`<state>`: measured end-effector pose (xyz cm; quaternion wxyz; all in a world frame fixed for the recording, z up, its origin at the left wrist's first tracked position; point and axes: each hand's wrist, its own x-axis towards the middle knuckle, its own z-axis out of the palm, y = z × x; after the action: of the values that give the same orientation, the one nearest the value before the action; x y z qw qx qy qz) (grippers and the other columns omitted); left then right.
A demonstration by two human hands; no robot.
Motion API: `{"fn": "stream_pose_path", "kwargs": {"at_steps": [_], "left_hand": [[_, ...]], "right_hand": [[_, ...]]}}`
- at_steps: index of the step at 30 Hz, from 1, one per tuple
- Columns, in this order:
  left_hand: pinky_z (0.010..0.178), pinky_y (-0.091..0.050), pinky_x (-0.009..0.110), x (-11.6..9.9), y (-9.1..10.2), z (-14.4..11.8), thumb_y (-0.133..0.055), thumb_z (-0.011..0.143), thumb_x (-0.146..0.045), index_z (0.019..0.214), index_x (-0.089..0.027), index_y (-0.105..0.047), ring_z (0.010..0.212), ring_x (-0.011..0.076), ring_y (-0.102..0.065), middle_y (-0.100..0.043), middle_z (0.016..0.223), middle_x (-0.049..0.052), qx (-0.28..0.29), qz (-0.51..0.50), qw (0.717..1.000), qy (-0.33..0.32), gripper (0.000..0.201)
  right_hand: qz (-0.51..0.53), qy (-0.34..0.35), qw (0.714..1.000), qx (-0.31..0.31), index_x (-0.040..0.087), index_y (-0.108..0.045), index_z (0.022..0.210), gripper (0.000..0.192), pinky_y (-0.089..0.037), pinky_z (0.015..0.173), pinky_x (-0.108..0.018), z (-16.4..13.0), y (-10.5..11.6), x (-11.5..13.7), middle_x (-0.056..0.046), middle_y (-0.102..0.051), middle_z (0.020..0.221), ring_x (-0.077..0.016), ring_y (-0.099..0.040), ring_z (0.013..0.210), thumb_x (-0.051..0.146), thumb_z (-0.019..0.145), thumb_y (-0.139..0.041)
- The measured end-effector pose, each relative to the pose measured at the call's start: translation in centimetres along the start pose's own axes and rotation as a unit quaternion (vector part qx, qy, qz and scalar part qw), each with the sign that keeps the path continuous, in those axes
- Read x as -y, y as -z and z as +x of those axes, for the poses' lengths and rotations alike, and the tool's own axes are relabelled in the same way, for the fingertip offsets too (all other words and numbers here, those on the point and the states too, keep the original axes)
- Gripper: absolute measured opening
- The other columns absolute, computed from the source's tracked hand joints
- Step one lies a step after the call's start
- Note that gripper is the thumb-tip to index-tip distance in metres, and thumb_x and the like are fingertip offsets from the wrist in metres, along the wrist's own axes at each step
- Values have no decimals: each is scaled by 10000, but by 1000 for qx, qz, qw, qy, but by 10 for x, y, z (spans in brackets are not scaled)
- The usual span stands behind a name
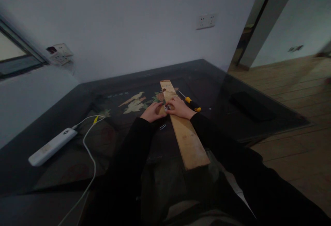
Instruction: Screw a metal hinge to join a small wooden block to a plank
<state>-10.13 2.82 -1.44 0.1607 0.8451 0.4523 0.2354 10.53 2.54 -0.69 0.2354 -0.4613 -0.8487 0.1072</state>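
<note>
A long wooden board (190,141) lies on the dark table, its near end jutting past the front edge toward my body. At its middle, a small shiny metal piece (167,108) sits between my fingertips; its exact kind is too small to make out. My left hand (153,112) reaches in from the board's left side, thumb and fingers closed at the piece. Across the board lies my right hand (179,106), its fingers pinching the same piece. Right of the board rests a screwdriver (192,104) with a yellow and black handle. Small metal pins or screws (162,127) lie left of the board.
A white power strip or power bank (53,146) with a white cable (89,153) lies at the left. A flat black object (250,106) is on the table's right part. Behind the table (144,78) stands a wall with sockets (206,21).
</note>
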Motion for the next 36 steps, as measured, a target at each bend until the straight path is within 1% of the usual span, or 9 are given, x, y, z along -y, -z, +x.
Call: {"fn": "stream_pose_path", "kwargs": {"at_steps": [5,10,12,16,23,26,31,36], "left_hand": [[1001,-427,405,-3,-4,-1,-739,698,-394,1270,-182,-549,1152,269,-565,-611,1219,131,-7,-11,1000,-6,638],[1027,-413,401,-5,-9,-6,-718,717,-416,1271,-146,-543,1179,269,-559,-600,1262,154,-31,-37,999,-15,641],[1031,-411,412,-5,-12,-9,-715,720,-412,1272,-150,-541,1182,273,-562,-601,1275,149,-41,-50,998,-13,635],[1027,-415,428,-3,-15,-10,-731,709,-394,1242,-171,-560,1165,275,-574,-616,1259,135,-58,-62,996,-8,603],[996,-441,404,-3,-14,-9,-726,725,-396,1200,-185,-578,1114,250,-595,-638,1201,115,-70,-57,996,-15,540],[982,-453,406,-3,-14,-10,-727,727,-414,1179,-183,-597,1089,249,-609,-654,1169,111,-77,-49,996,-24,524],[982,-462,424,1,-14,-9,-716,739,-449,1175,-172,-622,1100,252,-610,-658,1177,118,-76,-31,995,-62,525],[995,-458,432,4,-14,-8,-711,735,-477,1172,-168,-640,1112,258,-606,-653,1197,126,-82,-5,995,-55,540]], "right_hand": [[5,4,1000,-7,234,-654,1082,362,-378,930,-422,1,-3,-3,-102,-530,1105,-268,-466,1096,426,774,-651],[18,2,1000,-15,229,-660,1080,358,-389,926,-410,1,-4,-3,-100,-527,1110,-260,-482,1073,428,782,-646],[16,3,1000,-17,229,-661,1084,366,-393,923,-414,1,-4,-3,-100,-528,1104,-262,-484,1066,438,784,-642],[12,8,1000,-8,228,-661,1097,375,-397,926,-422,1,-2,-3,-102,-526,1105,-266,-483,1076,430,781,-654],[42,10,999,0,212,-656,1125,397,-392,953,-412,0,2,-5,-103,-533,1120,-249,-484,1116,416,785,-664],[61,15,998,-6,211,-672,1093,363,-400,944,-403,0,3,-5,-96,-546,1084,-238,-498,1084,395,779,-676],[74,31,997,-20,165,-689,1055,319,-405,937,-379,-1,5,-3,-101,-565,1019,-221,-509,1027,321,776,-689],[116,38,991,-50,161,-691,1001,259,-432,863,-341,-3,11,2,-74,-575,944,-180,-528,919,288,776,-688]]}}
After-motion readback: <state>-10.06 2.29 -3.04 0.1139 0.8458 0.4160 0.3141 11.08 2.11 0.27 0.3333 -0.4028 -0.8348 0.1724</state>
